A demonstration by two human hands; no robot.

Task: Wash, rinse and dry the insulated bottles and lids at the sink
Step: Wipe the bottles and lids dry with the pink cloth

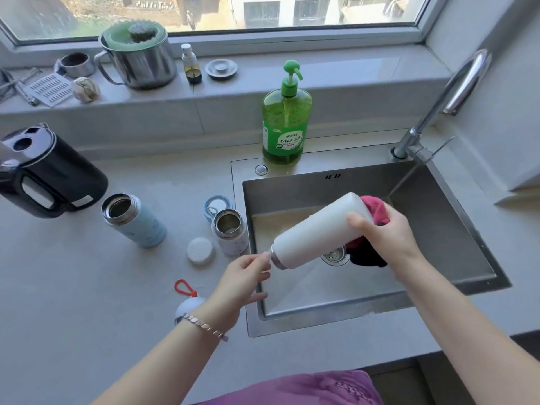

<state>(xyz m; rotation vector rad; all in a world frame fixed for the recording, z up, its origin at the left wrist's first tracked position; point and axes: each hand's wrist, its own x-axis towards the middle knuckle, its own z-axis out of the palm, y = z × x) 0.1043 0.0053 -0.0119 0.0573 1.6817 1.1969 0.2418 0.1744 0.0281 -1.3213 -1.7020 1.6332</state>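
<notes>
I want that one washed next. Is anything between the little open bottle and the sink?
Nothing visible. The little open bottle stands right at the left rim of the sink.

**White cylindrical insulated bottle (318, 229) tilted above the stainless steel sink (380, 302), left hand (242, 283) at its mouth, right hand (385, 232) at its base.**

On the grey counter (87, 287), a small white patterned bottle (230, 233) stands just beside the sink's left edge, a pale blue bottle (134, 222) further left, a round white lid (200, 250) between them. A green soap pump bottle (287, 127) stands at the sink's back edge.
</notes>
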